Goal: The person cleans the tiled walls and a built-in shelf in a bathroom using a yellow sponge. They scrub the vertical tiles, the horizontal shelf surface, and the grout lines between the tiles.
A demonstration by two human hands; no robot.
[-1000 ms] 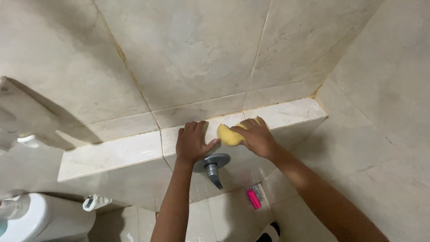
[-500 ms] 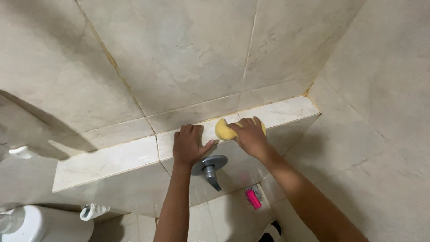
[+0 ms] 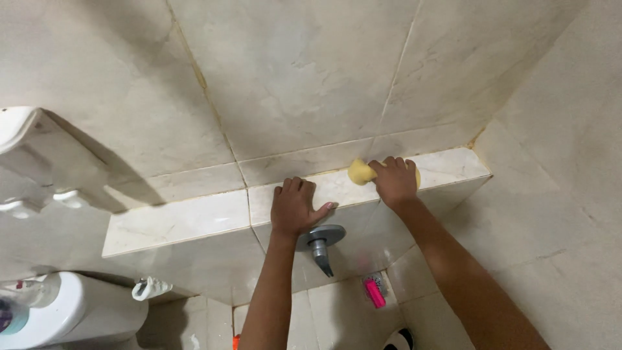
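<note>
Beige marble-look tiles cover the bathroom wall [image 3: 304,71] and a long tiled ledge [image 3: 175,220] running across it into the right corner. Right hand [image 3: 394,181] sits on the ledge top near the corner, fingers [image 3: 389,163] curled and clamped on a yellow sponge [image 3: 358,172]; the sponge pokes out to the left of those fingers and a sliver shows at their right side, pressed flat on the ledge tile. Left hand [image 3: 293,207] lies palm down on the ledge edge, just left of the sponge and apart from it, fingers together over the top, thumb stuck out to the right, holding nothing. Grey metal tap [image 3: 321,241] sticks out of the ledge front right below the left thumb, spout angled down. Below the right wrist, on the floor, lies a pink brush-like item [image 3: 374,291], details too small to tell. Far to the left of both hands, a white toilet tank [image 3: 78,311] shows at the bottom corner, with a bottle [image 3: 11,316] on it at the frame edge; contents cannot be told. A white crumpled piece [image 3: 151,287] sits just right of the tank. White fixture [image 3: 19,162] hangs on the wall at far left, casting a shadow across the tiles.
</note>
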